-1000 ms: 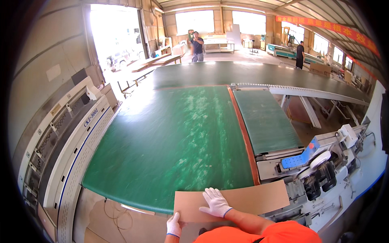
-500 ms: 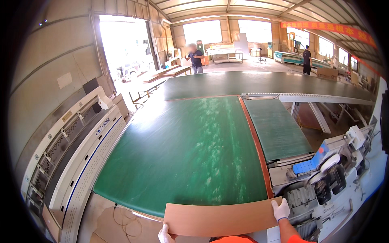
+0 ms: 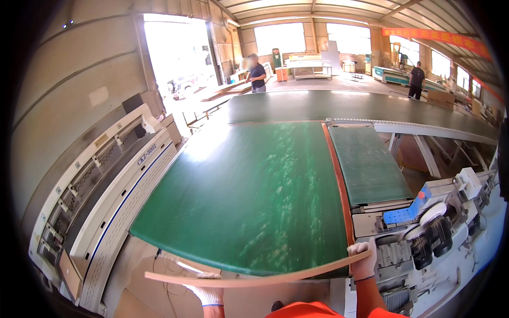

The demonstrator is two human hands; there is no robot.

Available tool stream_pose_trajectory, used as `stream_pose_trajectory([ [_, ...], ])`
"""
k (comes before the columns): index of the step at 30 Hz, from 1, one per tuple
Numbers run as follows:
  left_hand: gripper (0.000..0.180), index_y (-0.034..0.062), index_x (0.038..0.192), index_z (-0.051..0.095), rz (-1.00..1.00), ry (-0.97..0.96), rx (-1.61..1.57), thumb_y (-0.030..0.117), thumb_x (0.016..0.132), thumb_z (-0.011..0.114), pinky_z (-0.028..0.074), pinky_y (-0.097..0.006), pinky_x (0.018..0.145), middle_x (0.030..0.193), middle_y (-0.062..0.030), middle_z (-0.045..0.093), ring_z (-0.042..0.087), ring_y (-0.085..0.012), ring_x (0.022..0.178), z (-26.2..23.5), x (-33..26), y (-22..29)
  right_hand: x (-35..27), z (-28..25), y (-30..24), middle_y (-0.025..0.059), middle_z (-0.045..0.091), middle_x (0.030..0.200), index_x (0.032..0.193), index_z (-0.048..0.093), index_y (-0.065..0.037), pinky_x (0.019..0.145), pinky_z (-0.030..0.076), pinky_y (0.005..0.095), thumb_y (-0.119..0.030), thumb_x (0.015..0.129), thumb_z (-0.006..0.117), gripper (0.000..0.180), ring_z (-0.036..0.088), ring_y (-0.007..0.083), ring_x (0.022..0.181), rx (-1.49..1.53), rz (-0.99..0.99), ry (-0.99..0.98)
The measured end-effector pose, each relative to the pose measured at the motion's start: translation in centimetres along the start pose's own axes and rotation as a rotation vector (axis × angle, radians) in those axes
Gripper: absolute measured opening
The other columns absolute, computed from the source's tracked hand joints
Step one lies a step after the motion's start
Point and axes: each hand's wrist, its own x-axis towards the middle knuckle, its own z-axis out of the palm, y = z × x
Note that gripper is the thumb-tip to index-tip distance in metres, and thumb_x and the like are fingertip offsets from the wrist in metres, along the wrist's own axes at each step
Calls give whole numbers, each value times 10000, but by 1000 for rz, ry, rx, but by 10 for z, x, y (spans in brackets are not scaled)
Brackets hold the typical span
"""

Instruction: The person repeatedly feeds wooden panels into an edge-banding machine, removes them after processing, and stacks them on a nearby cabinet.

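Observation:
A long brown wooden board [image 3: 265,282] is tilted nearly edge-on at the near end of a green conveyor belt [image 3: 238,196]. My right hand [image 3: 363,258], in a white glove, has its fingers wrapped over the board's right end, beside the belt's orange-brown edge strip [image 3: 336,180]. My left hand [image 3: 208,291], gloved too, grips the board left of its middle, with fingertips showing above the edge. The board's left end sticks out past that hand. Its broad face is mostly turned from sight.
Right of the belt stand a narrower green belt [image 3: 371,167] and a machine with motors, wheels and a blue bracket [image 3: 400,214]. A long white machine [image 3: 127,196] lines the left. Another green belt [image 3: 360,108] crosses beyond. Two people [image 3: 257,76] [image 3: 417,80] stand farther back.
The board has turned from showing its broad face to nearly edge-on and shifted left. My left hand has moved up along it, away from its end. The view has swung slightly left.

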Motion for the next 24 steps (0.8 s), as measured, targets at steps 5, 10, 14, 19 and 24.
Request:
stream_pose_trajectory([
  [5,207,175,804,476,15,-338,-490,250,997,475,396,-332,716,738,40,432,465,-148,767,37,-24,2,-2,44,-4,141,691,1059,1080,605,24,907,486,378,-364,997,535,402,644,269,1001,84,517,172],
  [10,186,207,840,529,408,-970,-607,172,1014,477,358,-318,657,759,56,539,502,-110,688,19,-34,42,-23,19,20,187,654,1289,1411,487,87,997,524,411,-190,908,596,584,649,304,1171,174,1069,-138],
  [14,317,211,798,503,288,-687,-553,350,1072,427,367,-320,711,735,60,473,453,-121,700,34,-62,20,-28,-19,12,230,649,1261,1427,457,88,911,582,496,-237,818,670,723,690,381,1090,-112,1210,-371],
  [19,539,180,753,437,286,-469,-517,580,1097,326,364,-334,752,713,25,386,408,-170,737,86,-121,54,-43,8,8,231,585,1357,1490,397,36,921,585,546,-236,783,698,815,651,413,1175,-89,1182,-402],
  [24,507,165,776,456,393,-490,-467,548,1097,374,386,-332,795,765,11,421,430,-173,789,62,-147,61,-14,16,31,227,574,1375,1500,393,23,965,563,561,-235,811,681,790,633,418,1211,-112,1359,-505],
])
